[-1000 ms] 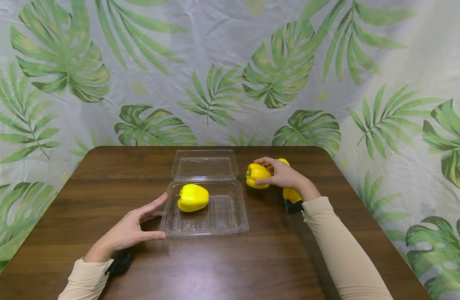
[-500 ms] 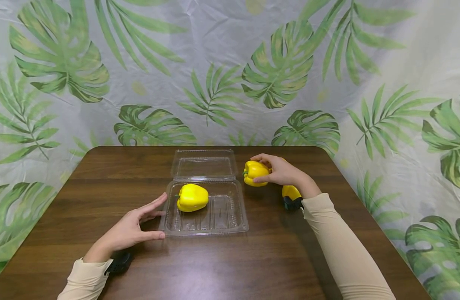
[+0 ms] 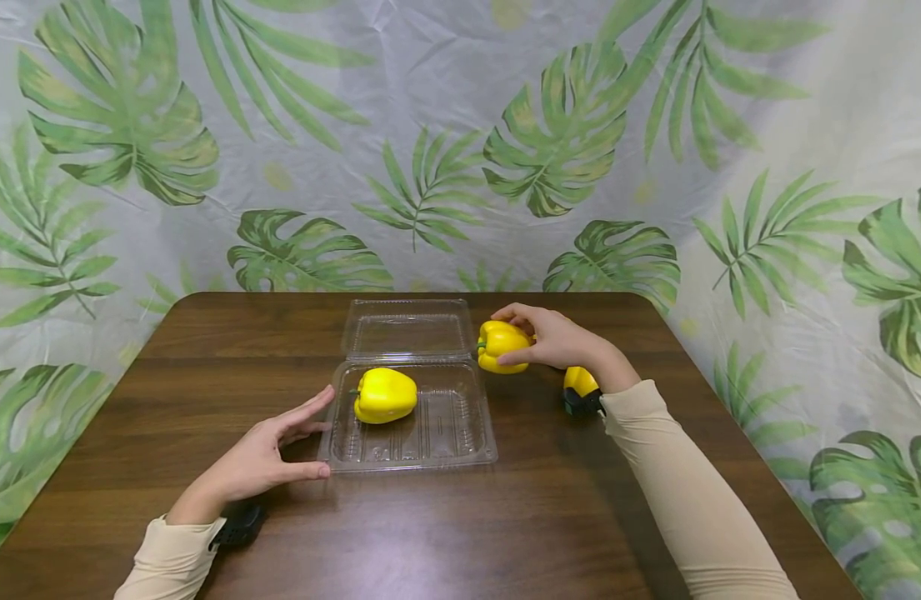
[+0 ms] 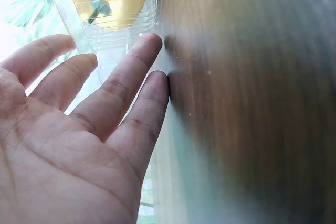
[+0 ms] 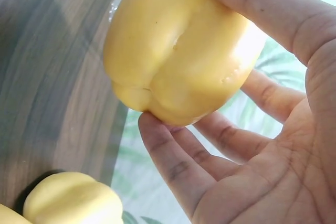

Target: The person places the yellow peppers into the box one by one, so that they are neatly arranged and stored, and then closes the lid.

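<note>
My right hand (image 3: 556, 337) holds a yellow bell pepper (image 3: 499, 350) just right of the container's hinge, its green stem pointing left. In the right wrist view, the thumb and fingers grip this pepper (image 5: 173, 51) above the table. A clear plastic clamshell container (image 3: 452, 450) lies unfolded on the table, with another yellow bell pepper (image 3: 386, 396) on its side in the left part of the base. My left hand (image 3: 261, 458) rests at the container's left edge, fingers extended and thumb near the front corner; the left wrist view shows the palm (image 4: 68, 150) holding nothing.
Another yellow pepper (image 3: 580, 382) lies on the table under my right wrist, partly hidden by a black wrist device (image 3: 583, 402). The right wrist view shows a pepper (image 5: 73, 199) and part of one more at the lower left. The clear lid (image 3: 410, 329) lies behind the base.
My right hand has lifted the pepper slightly off the table and carried it left toward the container. The left hand and the pepper in the container have stayed in place.
</note>
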### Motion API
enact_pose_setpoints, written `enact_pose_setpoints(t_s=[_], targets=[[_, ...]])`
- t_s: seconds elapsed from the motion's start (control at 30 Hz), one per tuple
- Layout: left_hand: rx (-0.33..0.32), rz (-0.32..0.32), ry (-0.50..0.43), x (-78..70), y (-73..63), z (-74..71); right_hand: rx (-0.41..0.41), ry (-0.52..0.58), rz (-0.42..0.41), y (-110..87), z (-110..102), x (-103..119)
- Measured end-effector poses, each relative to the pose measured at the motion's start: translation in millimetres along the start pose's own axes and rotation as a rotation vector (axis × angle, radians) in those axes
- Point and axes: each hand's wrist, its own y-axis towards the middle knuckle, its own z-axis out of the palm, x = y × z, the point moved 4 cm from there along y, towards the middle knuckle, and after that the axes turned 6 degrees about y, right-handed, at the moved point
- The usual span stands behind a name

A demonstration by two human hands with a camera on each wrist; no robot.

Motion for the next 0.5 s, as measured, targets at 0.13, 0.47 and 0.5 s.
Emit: enact_pose_setpoints(t_s=[0.13,0.47,0.5], targets=[[0.0,0.003,-0.005,0.3,0.0,-0.1,0.021,-0.01,0.008,0.9,0.6,6.5],[0.001,-0.003,0.009,0.5,-0.2,-0.8,0.075,-0.01,-0.019,7.6,8.4,25.5],[0.001,-0.004,0.009,0.6,-0.1,-0.8,0.078,-0.013,-0.019,8.4,9.6,27.0]])
